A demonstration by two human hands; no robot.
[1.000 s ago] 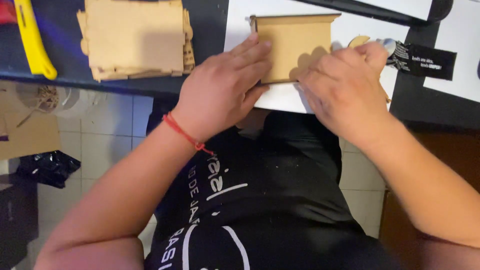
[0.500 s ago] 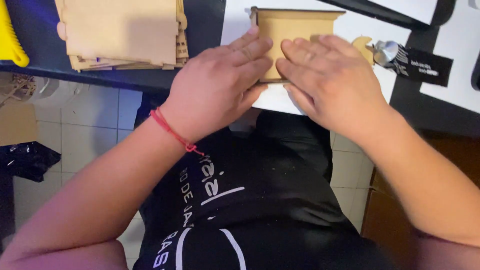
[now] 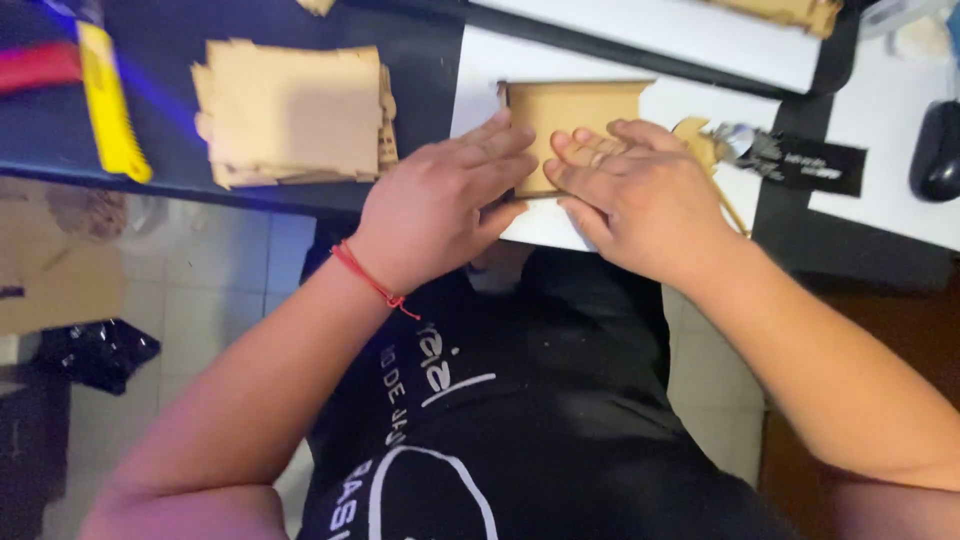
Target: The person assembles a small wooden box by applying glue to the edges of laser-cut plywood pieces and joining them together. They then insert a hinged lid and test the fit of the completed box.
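A small tan wooden box-like piece (image 3: 575, 115) lies on a white sheet (image 3: 480, 90) at the near edge of a dark table. My left hand (image 3: 440, 205) lies flat against its left side, fingers stretched over its lower left part. My right hand (image 3: 640, 195) presses down on its lower right part, fingers together and pointing left. A red string bracelet circles my left wrist. Both hands hide the near edge of the piece.
A stack of flat tan wooden sheets (image 3: 295, 110) lies to the left on the dark table (image 3: 160, 90). A yellow tool (image 3: 110, 115) sits at far left. A black label with a metal clip (image 3: 800, 160) and a dark mouse (image 3: 935, 150) lie to the right.
My right hand slid left across the wooden piece until its fingers meet my left hand's. The view shifted, bringing the table's left side and the mouse into sight.
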